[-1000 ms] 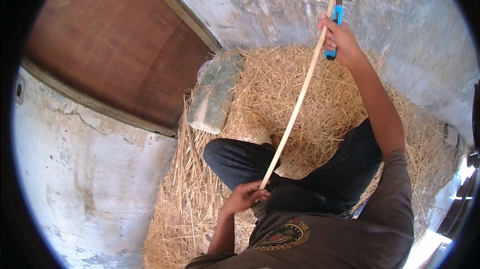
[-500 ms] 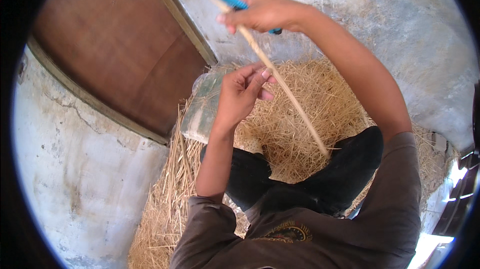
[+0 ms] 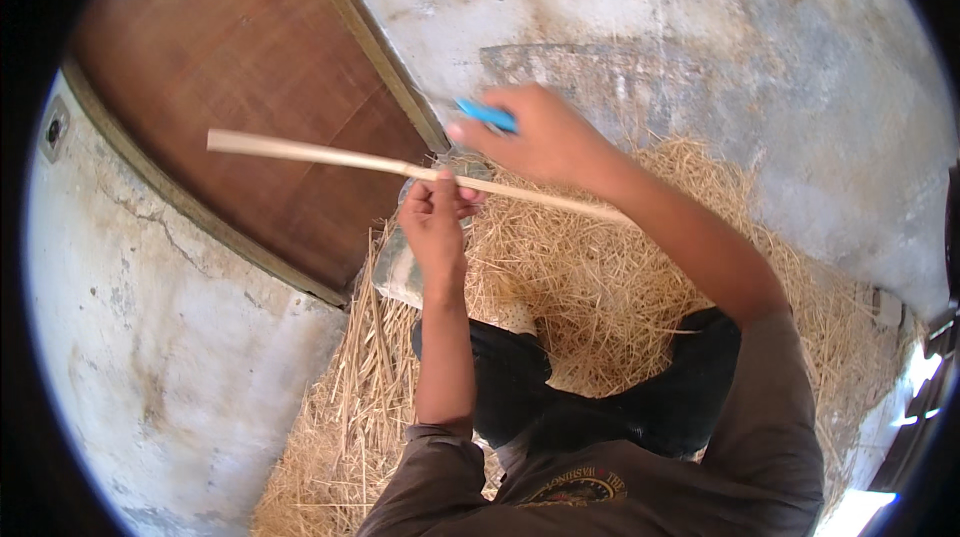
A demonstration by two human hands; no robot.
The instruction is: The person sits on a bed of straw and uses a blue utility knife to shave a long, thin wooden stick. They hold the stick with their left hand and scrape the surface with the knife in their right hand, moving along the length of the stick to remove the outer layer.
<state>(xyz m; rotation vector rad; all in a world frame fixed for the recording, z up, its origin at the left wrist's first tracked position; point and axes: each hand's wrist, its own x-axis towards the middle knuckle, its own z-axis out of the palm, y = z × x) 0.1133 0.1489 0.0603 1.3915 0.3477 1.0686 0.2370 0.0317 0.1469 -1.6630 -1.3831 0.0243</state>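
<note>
A long, pale strip that looks like split bamboo lies across the view, its wider end at the left in front of the door. My left hand pinches it near a joint at about its middle, thumb on top. Above the strip, my right hand is closed around a blue-handled cutter knife. This hand is somewhat blurred, and the knife's blade cannot be made out. The right hand is apart from the strip, whose thinner right end reaches my right forearm.
Loose straw-like shavings heap up before and around my legs. Longer split strips lie to the left. A brown wooden door stands at the upper left, beside a stained plaster wall. A greenish-grey block sits near the door corner.
The strip has swung from a steep slant to nearly level. My right hand has come down and off the strip, still holding the knife. My left hand has moved slightly left and now pinches the strip.
</note>
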